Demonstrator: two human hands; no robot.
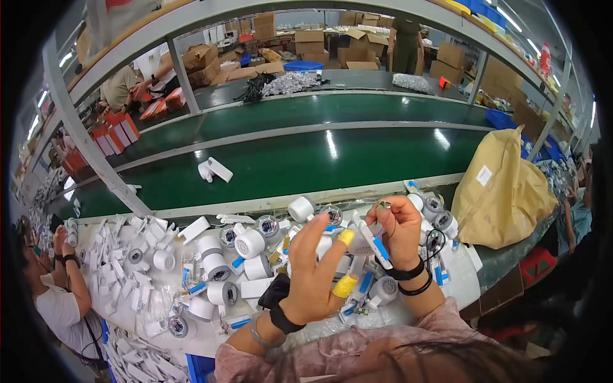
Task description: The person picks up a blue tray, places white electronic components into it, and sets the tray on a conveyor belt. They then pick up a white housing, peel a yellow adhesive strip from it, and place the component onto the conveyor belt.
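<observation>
My left hand (pixel 311 276) is over the pile with its fingers stretched apart, holding nothing I can see. Yellow wraps (pixel 345 286) cover its thumb and one fingertip. To its right, my right hand (pixel 403 231) pinches a small greenish part (pixel 383 205) between thumb and fingertips. Right below those fingers is a white plastic piece with a blue strip (pixel 380 247); whether the hand also touches it I cannot tell. Around both hands lie round white housings with grey rims (pixel 249 242) and dark insides. A black object (pixel 274 292) sits by my left wrist.
Beyond the white worktable (pixel 169 314) runs a green conveyor belt (pixel 281 167) bearing a loose white piece (pixel 216 170). White parts (pixel 128 262) heap up at left. A large tan bag (pixel 501 191) stands at right. Metal posts (pixel 96 134) frame the bench. A co-worker (pixel 64 287) is at far left.
</observation>
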